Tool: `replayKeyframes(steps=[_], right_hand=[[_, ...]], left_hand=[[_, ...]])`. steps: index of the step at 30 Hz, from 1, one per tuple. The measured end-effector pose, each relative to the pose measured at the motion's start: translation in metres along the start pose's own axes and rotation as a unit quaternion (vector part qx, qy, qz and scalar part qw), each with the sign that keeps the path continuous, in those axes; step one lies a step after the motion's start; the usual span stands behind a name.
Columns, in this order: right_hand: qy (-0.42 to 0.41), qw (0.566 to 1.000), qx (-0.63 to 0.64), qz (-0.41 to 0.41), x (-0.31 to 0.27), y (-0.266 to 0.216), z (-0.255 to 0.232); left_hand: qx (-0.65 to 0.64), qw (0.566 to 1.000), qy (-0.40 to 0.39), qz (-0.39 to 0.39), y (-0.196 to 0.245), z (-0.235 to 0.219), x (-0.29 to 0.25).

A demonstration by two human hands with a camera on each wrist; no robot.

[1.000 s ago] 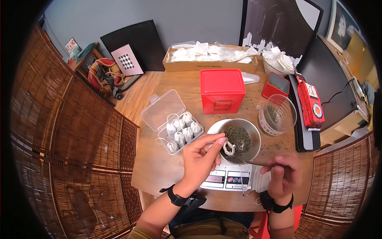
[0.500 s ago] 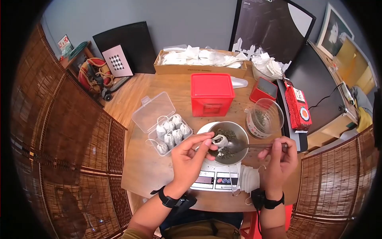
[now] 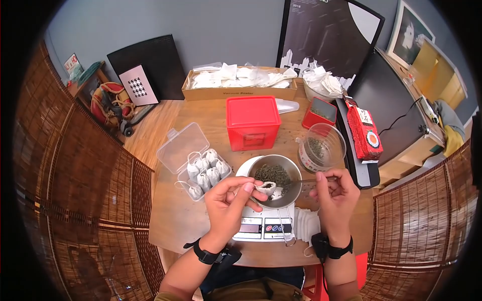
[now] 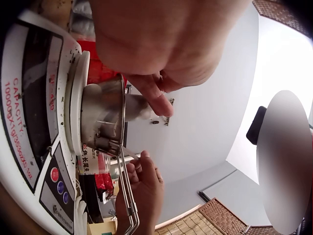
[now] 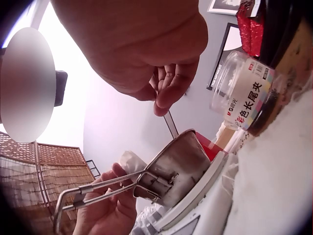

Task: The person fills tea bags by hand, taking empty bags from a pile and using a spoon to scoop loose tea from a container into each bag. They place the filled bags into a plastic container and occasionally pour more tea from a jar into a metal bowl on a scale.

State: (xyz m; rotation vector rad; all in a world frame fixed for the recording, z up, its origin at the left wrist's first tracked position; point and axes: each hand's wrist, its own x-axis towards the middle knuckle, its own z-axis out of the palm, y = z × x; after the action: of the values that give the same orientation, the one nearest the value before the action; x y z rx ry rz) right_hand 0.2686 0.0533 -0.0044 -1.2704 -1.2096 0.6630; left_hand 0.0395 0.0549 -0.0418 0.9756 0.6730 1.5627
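Note:
My left hand (image 3: 226,206) pinches a small white cloth drawstring bag (image 3: 267,188) by its edge, with dark dried leaves showing in its open mouth. Below it stands a steel cup (image 3: 295,173) with wire handles, part filled with dried green leaves (image 3: 270,173). In my right hand (image 3: 337,200) is a metal spoon (image 3: 312,181), gripped by the handle; its bowl end dips into the cup, right of the bag. The cup sits on a white kitchen scale (image 3: 250,232). The right wrist view shows the spoon handle (image 5: 170,125) reaching down past the cup rim.
At left, a clear plastic box (image 3: 184,142) holds several tied white bags. A red lidded tin (image 3: 253,123) stands behind the cup, a clear tub (image 3: 326,150) to its right. Flat white bags (image 3: 305,224) lie beside the scale. A cardboard box (image 3: 238,94) is at the back.
The spoon has moved from beside the bag's mouth over to the right, into the cup. My left hand still holds the bag over the cup. The head view has shifted.

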Motion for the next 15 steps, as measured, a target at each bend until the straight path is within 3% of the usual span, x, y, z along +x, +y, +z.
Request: replayKeyframes(steps=[5, 8, 10, 15], right_hand=[[-0.005, 0.996, -0.028, -0.079, 0.002, 0.011, 0.001], [-0.020, 0.999, 0.022, -0.020, 0.002, 0.008, 0.004], [-0.034, 0.990, 0.117, 0.070, 0.004, 0.007, 0.004], [-0.051, 0.979, 0.162, 0.112, 0.011, 0.019, 0.004]], left_hand=[[-0.008, 0.999, -0.033, -0.032, 0.001, -0.003, -0.001], [0.008, 0.998, -0.017, -0.055, 0.001, 0.000, 0.001], [0.022, 0.998, -0.002, -0.065, 0.001, 0.002, 0.002], [0.099, 0.995, 0.007, -0.012, 0.001, 0.001, 0.001]])
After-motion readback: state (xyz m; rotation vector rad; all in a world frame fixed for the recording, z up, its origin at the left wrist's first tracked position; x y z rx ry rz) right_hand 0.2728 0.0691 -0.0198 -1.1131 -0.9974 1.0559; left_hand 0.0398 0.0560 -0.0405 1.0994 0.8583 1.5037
